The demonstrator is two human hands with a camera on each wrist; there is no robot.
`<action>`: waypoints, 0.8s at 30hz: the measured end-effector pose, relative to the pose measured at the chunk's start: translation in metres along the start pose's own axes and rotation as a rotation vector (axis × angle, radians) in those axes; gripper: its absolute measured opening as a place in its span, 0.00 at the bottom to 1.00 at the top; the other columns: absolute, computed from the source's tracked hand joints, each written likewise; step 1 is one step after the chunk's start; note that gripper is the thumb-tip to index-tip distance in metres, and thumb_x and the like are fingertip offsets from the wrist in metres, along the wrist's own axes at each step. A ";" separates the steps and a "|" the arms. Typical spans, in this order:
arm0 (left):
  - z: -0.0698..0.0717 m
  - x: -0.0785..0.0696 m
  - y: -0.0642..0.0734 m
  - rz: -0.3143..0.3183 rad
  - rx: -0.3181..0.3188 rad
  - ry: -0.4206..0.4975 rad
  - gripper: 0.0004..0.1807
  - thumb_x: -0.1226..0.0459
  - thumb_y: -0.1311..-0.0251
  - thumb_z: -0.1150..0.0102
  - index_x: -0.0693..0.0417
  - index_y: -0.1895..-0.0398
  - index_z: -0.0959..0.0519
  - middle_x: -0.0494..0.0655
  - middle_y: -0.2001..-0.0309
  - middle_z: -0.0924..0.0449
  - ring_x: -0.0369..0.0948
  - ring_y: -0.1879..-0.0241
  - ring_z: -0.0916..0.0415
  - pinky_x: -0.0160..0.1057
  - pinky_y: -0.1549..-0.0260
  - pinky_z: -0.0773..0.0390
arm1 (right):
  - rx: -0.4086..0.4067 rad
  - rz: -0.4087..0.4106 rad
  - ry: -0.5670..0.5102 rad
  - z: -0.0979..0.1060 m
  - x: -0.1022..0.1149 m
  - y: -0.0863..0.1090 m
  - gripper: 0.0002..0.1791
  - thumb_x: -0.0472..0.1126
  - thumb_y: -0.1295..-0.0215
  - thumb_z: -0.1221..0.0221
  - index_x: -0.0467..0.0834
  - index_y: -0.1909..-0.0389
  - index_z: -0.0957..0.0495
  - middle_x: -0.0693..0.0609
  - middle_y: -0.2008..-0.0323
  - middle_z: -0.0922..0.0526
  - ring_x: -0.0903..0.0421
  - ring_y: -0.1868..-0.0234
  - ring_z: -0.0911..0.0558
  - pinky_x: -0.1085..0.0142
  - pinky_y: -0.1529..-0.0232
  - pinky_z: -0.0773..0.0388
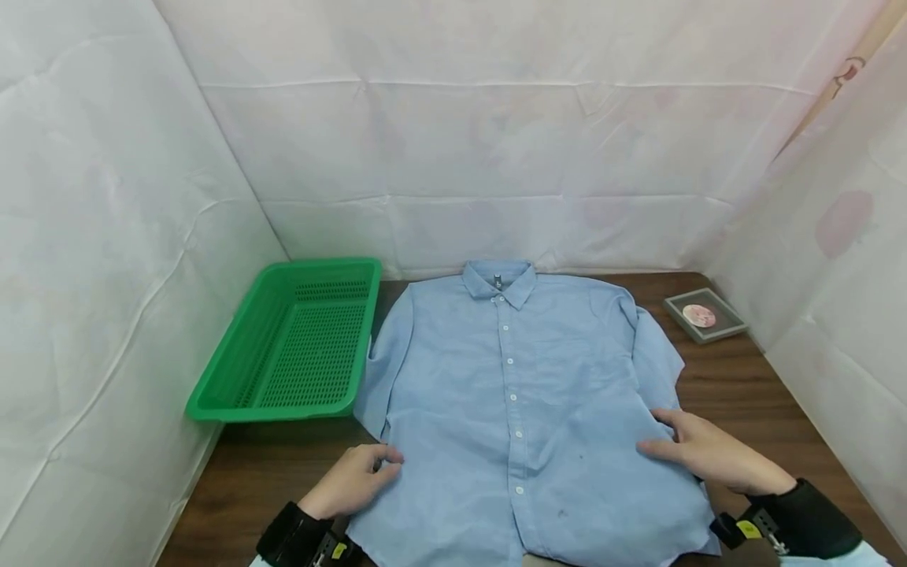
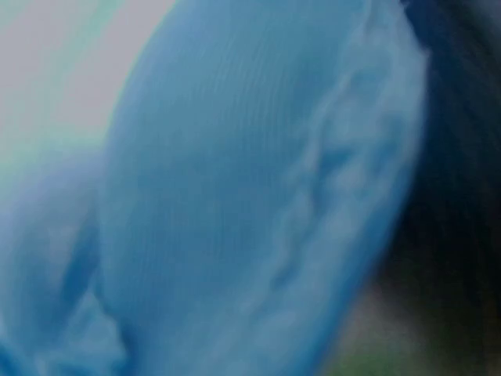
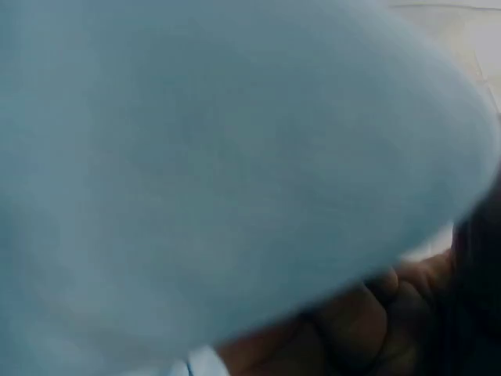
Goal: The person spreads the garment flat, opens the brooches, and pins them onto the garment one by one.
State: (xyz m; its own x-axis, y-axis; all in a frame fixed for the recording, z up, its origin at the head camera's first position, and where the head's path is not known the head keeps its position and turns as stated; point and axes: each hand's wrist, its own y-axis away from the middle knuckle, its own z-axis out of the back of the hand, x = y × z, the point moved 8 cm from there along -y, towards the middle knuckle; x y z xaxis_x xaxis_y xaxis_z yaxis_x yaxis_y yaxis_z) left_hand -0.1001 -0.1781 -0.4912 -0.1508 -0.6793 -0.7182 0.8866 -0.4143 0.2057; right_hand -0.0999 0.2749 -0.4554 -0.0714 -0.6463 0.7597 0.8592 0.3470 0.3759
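Observation:
A light blue button-up shirt (image 1: 460, 378) lies front side up, collar towards the back wall, with a row of white buttons down its middle. At its left side edge, my left hand (image 1: 354, 476) touches the fabric, thumb and forefinger slightly apart. My right hand (image 1: 716, 453) rests at the opposite side edge, its thumb and forefinger spread on the cloth. In the left wrist view, blurred blue shirt fabric (image 2: 211, 188) with a seamed edge hides the hand. The right wrist view is mostly covered by shirt fabric (image 3: 219, 164); dark, partly hidden skin shows below it.
To the left stands a green plastic basket (image 1: 368, 315) with slatted walls, close against the shirt's sleeve. A small grey square box (image 1: 726, 327) with a pink round disc on top sits at the back right of the wooden table (image 1: 716, 378). White sheets (image 1: 496, 142) enclose three sides.

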 end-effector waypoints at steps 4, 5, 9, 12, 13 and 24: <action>-0.006 0.000 0.001 -0.010 0.054 0.002 0.13 0.56 0.34 0.44 0.53 0.62 0.15 0.40 0.66 0.16 0.33 0.70 0.23 0.35 0.68 0.25 | 0.098 0.021 -0.055 -0.010 -0.006 -0.002 0.31 0.49 0.25 0.52 0.24 0.38 0.38 0.36 0.47 0.24 0.44 0.49 0.22 0.56 0.57 0.22; -0.008 -0.001 0.001 -0.016 0.062 -0.001 0.13 0.56 0.34 0.44 0.53 0.64 0.14 0.39 0.68 0.16 0.32 0.72 0.24 0.35 0.69 0.25 | 0.116 0.012 -0.065 -0.012 -0.008 -0.002 0.31 0.49 0.24 0.53 0.24 0.38 0.38 0.36 0.47 0.24 0.43 0.49 0.22 0.55 0.56 0.22; -0.011 -0.004 0.001 -0.045 0.077 -0.029 0.12 0.58 0.35 0.44 0.52 0.68 0.14 0.35 0.75 0.19 0.30 0.78 0.28 0.33 0.73 0.28 | 0.155 -0.037 -0.083 -0.020 -0.019 -0.005 0.37 0.51 0.23 0.56 0.21 0.34 0.48 0.29 0.40 0.32 0.37 0.43 0.27 0.45 0.51 0.25; -0.014 -0.005 0.000 -0.057 0.081 -0.050 0.12 0.58 0.36 0.43 0.49 0.72 0.14 0.31 0.83 0.28 0.29 0.83 0.35 0.31 0.79 0.31 | 0.167 -0.058 -0.084 -0.025 -0.027 -0.007 0.36 0.51 0.23 0.57 0.22 0.34 0.48 0.29 0.41 0.32 0.36 0.43 0.28 0.44 0.51 0.26; -0.015 -0.004 0.000 -0.057 0.085 -0.055 0.12 0.58 0.36 0.43 0.48 0.75 0.15 0.30 0.86 0.32 0.29 0.85 0.38 0.31 0.81 0.33 | 0.168 -0.066 -0.077 -0.027 -0.029 -0.007 0.35 0.51 0.24 0.56 0.23 0.36 0.45 0.31 0.44 0.30 0.38 0.44 0.27 0.45 0.53 0.25; -0.021 0.002 0.004 -0.049 0.192 -0.050 0.22 0.51 0.39 0.40 0.45 0.90 0.26 0.28 0.88 0.34 0.29 0.87 0.40 0.31 0.82 0.34 | 0.122 -0.126 0.060 -0.018 -0.041 -0.010 0.27 0.55 0.28 0.50 0.31 0.62 0.30 0.48 0.73 0.28 0.53 0.73 0.26 0.59 0.74 0.25</action>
State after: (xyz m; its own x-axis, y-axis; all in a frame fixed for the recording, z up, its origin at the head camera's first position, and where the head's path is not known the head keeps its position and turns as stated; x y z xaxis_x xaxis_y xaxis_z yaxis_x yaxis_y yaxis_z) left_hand -0.0880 -0.1681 -0.5057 -0.2179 -0.6825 -0.6976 0.7787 -0.5525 0.2973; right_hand -0.0963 0.2864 -0.4998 -0.1414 -0.7281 0.6708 0.7775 0.3377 0.5304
